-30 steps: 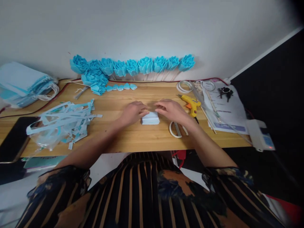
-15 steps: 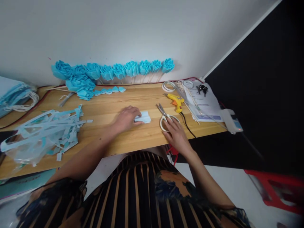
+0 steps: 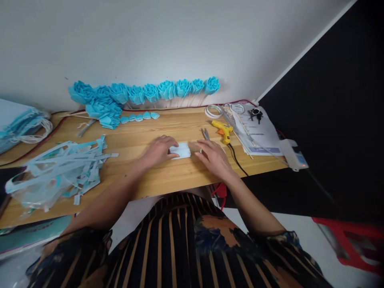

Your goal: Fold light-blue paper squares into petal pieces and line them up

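A small pale blue stack of folded non-woven fabric [image 3: 183,150] lies on the wooden table. My left hand [image 3: 159,151] grips its left end, thumb at the near edge and fingers at the far one. Just right of the fabric is my right hand [image 3: 214,159], its thumb and fingers apart with nothing between them. It covers most of the scissors; their metal blades [image 3: 205,134] show beyond the fingers, while the pale handles are nearly hidden. A yellow glue gun [image 3: 222,130] lies behind and to the right of that hand.
Blue fabric flowers [image 3: 151,92] line the wall, with small folded petals [image 3: 139,117] before them. Fabric scraps [image 3: 66,168] cover the left side. Tape rolls [image 3: 213,111], printed paper [image 3: 264,136], keys [image 3: 255,115] and a white power strip [image 3: 294,154] are at right.
My right hand has come off the scissors' handles and moved left, closer to the fabric. The left hand keeps its hold on the fabric. The view has shifted slightly.
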`<move>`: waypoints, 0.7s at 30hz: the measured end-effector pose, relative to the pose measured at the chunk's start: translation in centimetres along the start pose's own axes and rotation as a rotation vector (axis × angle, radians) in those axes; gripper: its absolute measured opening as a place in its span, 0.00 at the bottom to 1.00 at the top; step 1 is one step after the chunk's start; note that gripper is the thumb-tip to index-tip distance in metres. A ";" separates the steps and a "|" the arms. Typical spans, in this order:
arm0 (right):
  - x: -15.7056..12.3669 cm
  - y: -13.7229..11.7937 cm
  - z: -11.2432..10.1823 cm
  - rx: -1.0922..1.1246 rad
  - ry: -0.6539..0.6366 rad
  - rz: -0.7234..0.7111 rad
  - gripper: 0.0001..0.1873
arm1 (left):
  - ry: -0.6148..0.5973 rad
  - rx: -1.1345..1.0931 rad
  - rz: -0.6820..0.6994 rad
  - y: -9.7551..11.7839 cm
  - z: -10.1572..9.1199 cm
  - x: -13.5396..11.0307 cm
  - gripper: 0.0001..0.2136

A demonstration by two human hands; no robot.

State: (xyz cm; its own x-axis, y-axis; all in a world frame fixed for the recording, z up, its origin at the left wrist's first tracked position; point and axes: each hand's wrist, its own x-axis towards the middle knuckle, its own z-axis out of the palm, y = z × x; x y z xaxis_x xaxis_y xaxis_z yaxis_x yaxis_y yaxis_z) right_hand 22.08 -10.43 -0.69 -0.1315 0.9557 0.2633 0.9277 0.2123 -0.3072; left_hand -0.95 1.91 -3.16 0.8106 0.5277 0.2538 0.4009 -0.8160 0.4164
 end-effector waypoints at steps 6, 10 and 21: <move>4.8 0.8 0.4 0.131 -0.097 -0.012 0.14 | 0.001 -0.044 0.005 -0.6 0.0 -0.1 0.20; 7.2 1.6 0.8 0.105 -0.155 -0.014 0.13 | -0.009 -0.032 0.018 -0.5 -0.1 -0.1 0.20; 9.9 1.9 1.6 0.036 -0.281 -0.101 0.13 | 0.017 -0.067 0.007 -0.6 0.0 0.1 0.11</move>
State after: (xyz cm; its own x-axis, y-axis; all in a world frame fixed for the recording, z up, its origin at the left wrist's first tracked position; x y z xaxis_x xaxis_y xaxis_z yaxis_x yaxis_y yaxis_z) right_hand 22.00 -0.24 -0.13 -0.3184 0.9474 0.0327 0.8927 0.3113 -0.3258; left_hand -1.15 2.45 -3.40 0.8059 0.5262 0.2715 0.3652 -0.8026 0.4716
